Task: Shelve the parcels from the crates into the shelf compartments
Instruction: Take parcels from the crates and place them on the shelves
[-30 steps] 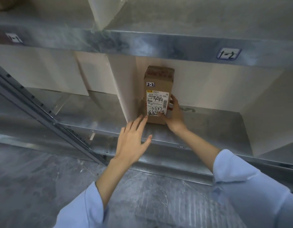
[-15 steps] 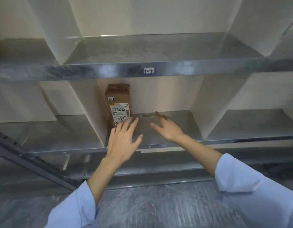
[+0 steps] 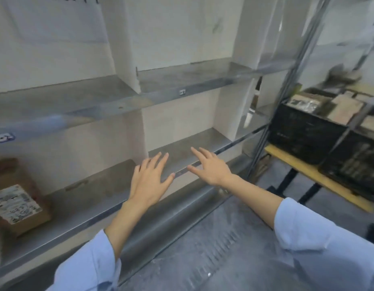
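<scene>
Both hands, left hand [image 3: 149, 181] and right hand [image 3: 211, 168], are spread and empty; crate [image 3: 303, 133] parcels [image 3: 345, 109] look light, stiff, best gripped at opposite sides.

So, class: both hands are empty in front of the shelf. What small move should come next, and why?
Probably turn right and reach toward the black crates on the yellow bench. Both the left hand and the right hand are open with nothing in their grip, one cardboard parcel already stands in a compartment, and the crates seem to hold more parcels.
</scene>
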The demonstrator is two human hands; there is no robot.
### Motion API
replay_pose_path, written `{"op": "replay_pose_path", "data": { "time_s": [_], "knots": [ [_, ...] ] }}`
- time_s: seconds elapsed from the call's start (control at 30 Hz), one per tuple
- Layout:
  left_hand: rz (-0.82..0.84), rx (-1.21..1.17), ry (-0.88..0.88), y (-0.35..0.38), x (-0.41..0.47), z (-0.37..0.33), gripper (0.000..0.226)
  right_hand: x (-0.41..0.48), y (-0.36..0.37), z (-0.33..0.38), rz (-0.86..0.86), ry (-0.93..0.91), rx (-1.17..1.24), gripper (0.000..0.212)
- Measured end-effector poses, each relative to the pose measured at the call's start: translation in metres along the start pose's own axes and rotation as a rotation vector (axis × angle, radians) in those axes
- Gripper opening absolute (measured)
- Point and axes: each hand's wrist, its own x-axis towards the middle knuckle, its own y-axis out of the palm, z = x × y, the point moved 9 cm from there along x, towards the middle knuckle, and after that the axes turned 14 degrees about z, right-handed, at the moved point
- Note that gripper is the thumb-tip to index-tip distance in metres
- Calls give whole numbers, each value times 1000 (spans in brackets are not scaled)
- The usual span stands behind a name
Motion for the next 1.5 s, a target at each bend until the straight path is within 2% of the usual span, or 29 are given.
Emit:
{"op": "replay_pose_path", "data": {
  "time_s": [0.23, 0.47, 0.63, 1.03, 1.27, 1.5],
  "knots": [
    [-27, -8, 217, -4, 68, -185, 89, -88, -76, -175, -127, 186, 27, 73],
    [-75, -29, 418, 3, 117, -380, 79, -177, -134, -351, -232, 387, 146, 72],
    [-66, -30, 540, 16, 143, -493, 68, -233, -154, -446, -310, 518, 186, 72],
    [-37, -25, 779, 49, 244, -691, 68, -288, -184, -638, -455, 691, 272, 70],
    [15, -103, 894, 63, 346, -792, 68, -266, -217, -764, -506, 791, 340, 71],
    [160, -161, 938, 99, 438, -859, 72, -223, -227, -850, -506, 805, 428, 71]
  ]
}}
